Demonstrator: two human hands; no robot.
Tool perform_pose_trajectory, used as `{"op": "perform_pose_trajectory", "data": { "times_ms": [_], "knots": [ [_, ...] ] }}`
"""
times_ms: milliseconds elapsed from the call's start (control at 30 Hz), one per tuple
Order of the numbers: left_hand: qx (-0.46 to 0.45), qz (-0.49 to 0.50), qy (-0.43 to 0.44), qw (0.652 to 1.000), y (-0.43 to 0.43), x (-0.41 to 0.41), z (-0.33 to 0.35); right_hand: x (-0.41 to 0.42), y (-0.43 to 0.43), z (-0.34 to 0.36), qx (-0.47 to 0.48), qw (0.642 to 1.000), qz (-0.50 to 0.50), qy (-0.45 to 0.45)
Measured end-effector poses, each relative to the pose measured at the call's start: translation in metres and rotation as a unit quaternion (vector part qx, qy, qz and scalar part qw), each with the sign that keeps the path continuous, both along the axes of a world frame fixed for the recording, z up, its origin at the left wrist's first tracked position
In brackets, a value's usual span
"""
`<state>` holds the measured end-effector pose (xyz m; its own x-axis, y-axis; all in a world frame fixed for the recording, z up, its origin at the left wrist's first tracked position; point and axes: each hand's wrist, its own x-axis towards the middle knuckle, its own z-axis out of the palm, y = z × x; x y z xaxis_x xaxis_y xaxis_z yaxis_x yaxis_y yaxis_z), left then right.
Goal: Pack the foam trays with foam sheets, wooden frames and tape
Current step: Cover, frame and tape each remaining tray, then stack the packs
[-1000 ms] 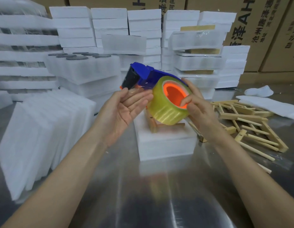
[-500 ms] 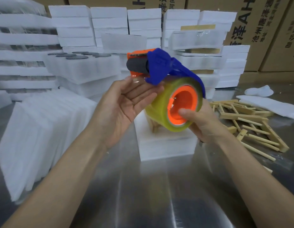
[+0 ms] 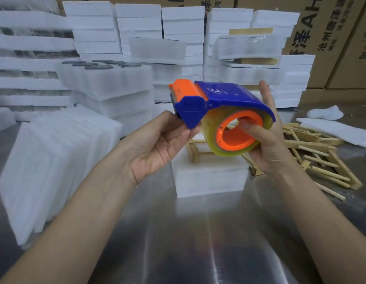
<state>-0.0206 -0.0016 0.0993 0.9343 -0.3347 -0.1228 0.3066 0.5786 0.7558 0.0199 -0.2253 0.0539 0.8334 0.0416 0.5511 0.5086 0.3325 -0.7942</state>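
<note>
I hold a blue and orange tape dispenser (image 3: 223, 97) with a yellowish tape roll (image 3: 237, 134) up in front of me. My right hand (image 3: 266, 144) grips the roll, thumb inside its orange core and fingers behind the blue cover. My left hand (image 3: 163, 144) pinches the dispenser's blue cutter end between thumb and fingers. Below them a white foam tray (image 3: 210, 177) lies on the metal table with a wooden frame (image 3: 195, 149) on top, partly hidden by the roll.
A leaning stack of foam sheets (image 3: 53, 165) stands at the left. Loose wooden frames (image 3: 321, 152) lie in a pile at the right. Stacked foam trays (image 3: 108, 89) and cardboard boxes (image 3: 329, 37) fill the back. The metal table (image 3: 198, 242) reflects light in front.
The dispenser has turned so its blue cover faces up and the cutter points left. My left hand went from a flat palm against the tape to pinching the cutter end.
</note>
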Motion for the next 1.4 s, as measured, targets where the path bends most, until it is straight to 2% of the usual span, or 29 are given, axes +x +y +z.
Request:
{"op": "perform_pose_trajectory", "data": {
  "times_ms": [300,600,800,867,967,1100,1333,1400],
  "knots": [
    [-0.041,-0.048,0.026,0.998,-0.003,0.007,-0.012,0.000,-0.002,-0.003,0.005,1.000,-0.005,0.014],
    [-0.069,0.002,0.004,0.998,-0.012,0.009,-0.022,0.002,0.001,-0.004,0.010,1.000,0.001,0.026],
    [-0.110,-0.017,-0.041,0.993,-0.016,0.011,-0.027,0.003,0.002,-0.007,0.032,0.998,-0.015,0.054],
    [-0.070,0.000,-0.048,0.996,-0.016,0.011,-0.030,0.003,0.002,-0.007,0.030,0.997,-0.020,0.061],
    [0.037,0.028,-0.062,0.997,-0.013,0.011,-0.028,0.003,0.001,-0.007,0.026,0.997,-0.022,0.065],
    [0.177,0.047,-0.083,0.980,-0.005,0.009,-0.019,0.005,-0.005,-0.005,0.008,0.998,-0.026,0.051],
    [0.254,0.032,-0.150,0.955,0.007,0.013,-0.013,0.005,-0.030,0.000,-0.032,0.997,-0.063,0.015],
    [0.263,0.031,-0.132,0.955,0.003,0.013,-0.019,0.004,-0.032,0.000,-0.047,0.998,-0.051,0.011]
  ]
}}
